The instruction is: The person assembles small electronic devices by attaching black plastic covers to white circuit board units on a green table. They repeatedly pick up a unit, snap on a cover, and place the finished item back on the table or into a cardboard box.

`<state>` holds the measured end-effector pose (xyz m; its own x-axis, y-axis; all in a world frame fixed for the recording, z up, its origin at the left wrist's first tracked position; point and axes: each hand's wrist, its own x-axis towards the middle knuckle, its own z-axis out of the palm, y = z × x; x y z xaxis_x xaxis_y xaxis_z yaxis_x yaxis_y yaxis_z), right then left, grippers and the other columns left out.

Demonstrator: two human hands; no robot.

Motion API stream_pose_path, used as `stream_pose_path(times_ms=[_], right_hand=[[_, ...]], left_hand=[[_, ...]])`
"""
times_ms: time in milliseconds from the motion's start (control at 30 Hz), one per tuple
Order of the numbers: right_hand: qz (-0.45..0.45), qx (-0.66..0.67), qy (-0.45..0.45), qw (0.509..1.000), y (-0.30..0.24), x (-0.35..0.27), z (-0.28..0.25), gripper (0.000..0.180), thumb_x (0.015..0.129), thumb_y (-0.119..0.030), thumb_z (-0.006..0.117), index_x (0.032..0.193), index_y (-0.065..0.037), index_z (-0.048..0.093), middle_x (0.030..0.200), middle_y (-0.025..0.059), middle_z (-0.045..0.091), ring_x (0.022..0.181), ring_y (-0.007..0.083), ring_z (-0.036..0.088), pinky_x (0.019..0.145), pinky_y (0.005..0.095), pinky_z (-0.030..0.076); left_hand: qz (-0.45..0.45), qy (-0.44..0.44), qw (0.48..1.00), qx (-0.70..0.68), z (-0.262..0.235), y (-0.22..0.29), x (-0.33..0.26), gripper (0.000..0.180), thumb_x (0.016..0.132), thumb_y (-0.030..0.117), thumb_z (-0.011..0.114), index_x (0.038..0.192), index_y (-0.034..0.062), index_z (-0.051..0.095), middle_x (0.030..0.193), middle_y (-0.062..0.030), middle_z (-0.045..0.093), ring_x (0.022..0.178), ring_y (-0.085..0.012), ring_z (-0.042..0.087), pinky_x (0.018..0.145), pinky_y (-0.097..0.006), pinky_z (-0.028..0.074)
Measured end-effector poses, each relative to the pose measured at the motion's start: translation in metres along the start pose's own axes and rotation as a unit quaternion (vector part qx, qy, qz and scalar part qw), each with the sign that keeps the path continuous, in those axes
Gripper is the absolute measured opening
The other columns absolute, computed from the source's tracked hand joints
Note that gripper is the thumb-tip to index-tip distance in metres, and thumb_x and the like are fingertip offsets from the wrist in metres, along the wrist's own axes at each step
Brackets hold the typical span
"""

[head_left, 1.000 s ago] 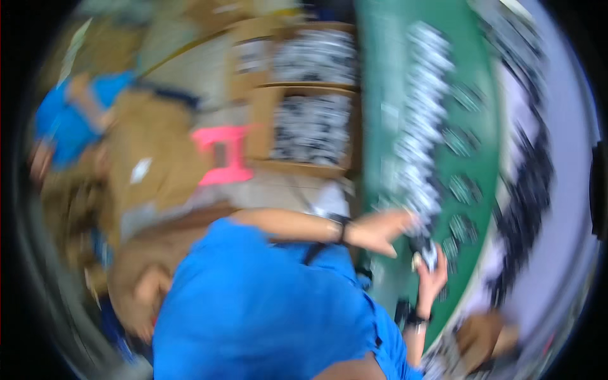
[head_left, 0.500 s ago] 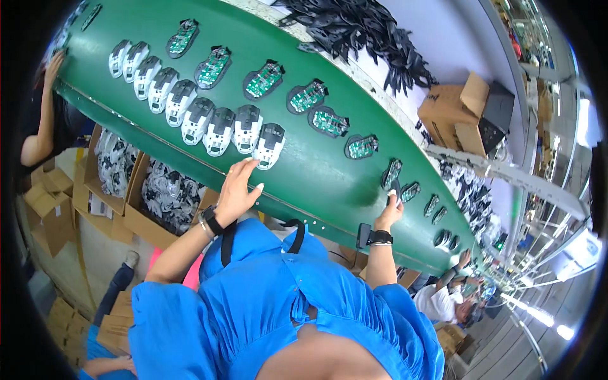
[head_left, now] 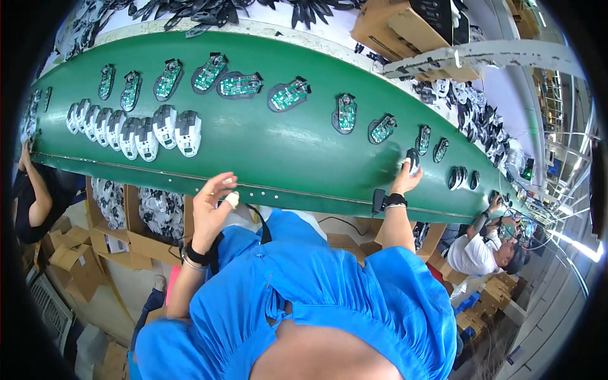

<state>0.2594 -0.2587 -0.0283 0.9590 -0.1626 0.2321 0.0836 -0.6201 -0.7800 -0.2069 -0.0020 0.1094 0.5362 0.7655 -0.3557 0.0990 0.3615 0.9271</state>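
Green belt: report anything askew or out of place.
Nothing stands out on the belt. White shells sit in a tight row, the circuit boards spaced along it. The right hand rests on one piece; the left hand hovers empty.

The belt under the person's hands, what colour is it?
Green; the belt shows best in the head view.

Dark computer mouse (head_left: 412,160), upright on green conveyor belt (head_left: 266,155), under fingers
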Motion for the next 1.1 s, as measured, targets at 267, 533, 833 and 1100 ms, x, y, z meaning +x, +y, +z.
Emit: stream_pose_path(times_ms=[267,533,833,1100], right_hand=[[-0.027,0.17,-0.294,0.94,0.093,0.053,-0.032,0.033,0.083,-0.029,0.071,0.099,-0.001,0.066,0.085,0.0156,0.069,0.068,0.0283,0.061,0.065,0.0416,0.051],[-0.422,-0.017,-0.266,0.866,-0.078,-0.043,0.054,0.036,0.085,-0.028,0.069,0.108,-0.001,0.062,0.097,0.0166,0.065,0.081,0.0295,0.059,0.075,0.0426,0.048],[-0.538,0.14,-0.401,0.728,-0.21,-0.214,0.028,0.042,0.088,-0.027,0.066,0.12,-0.001,0.057,0.114,0.0181,0.06,0.1,0.0311,0.056,0.087,0.044,0.045],[-0.61,0.189,-0.588,0.496,-0.208,-0.368,0.004,0.05,0.087,-0.02,0.066,0.131,-0.002,0.051,0.131,0.018,0.05,0.118,0.0336,0.046,0.102,0.0437,0.035]], left_hand=[[0.299,-0.275,0.897,-0.176,0.06,0.154,-0.051,0.045,0.08,0.022,0.073,0.115,-0.0049,0.062,0.113,-0.0223,0.057,0.104,-0.0343,0.058,0.089,-0.044,0.046],[0.621,-0.151,0.736,-0.222,0.087,0.19,-0.137,0.031,0.09,0.014,0.062,0.114,-0.0056,0.063,0.106,-0.0159,0.063,0.086,-0.0225,0.054,0.075,-0.034,0.045],[0.716,-0.019,0.689,-0.114,0.065,0.16,-0.229,0.03,0.091,0.014,0.06,0.115,-0.0032,0.064,0.105,-0.0149,0.055,0.083,-0.023,0.054,0.071,-0.035,0.045],[0.434,0.44,0.786,0.025,-0.031,0.035,-0.423,0.032,0.081,0.013,0.068,0.108,-0.0011,0.06,0.103,-0.0133,0.06,0.094,-0.0219,0.059,0.081,-0.033,0.047]])
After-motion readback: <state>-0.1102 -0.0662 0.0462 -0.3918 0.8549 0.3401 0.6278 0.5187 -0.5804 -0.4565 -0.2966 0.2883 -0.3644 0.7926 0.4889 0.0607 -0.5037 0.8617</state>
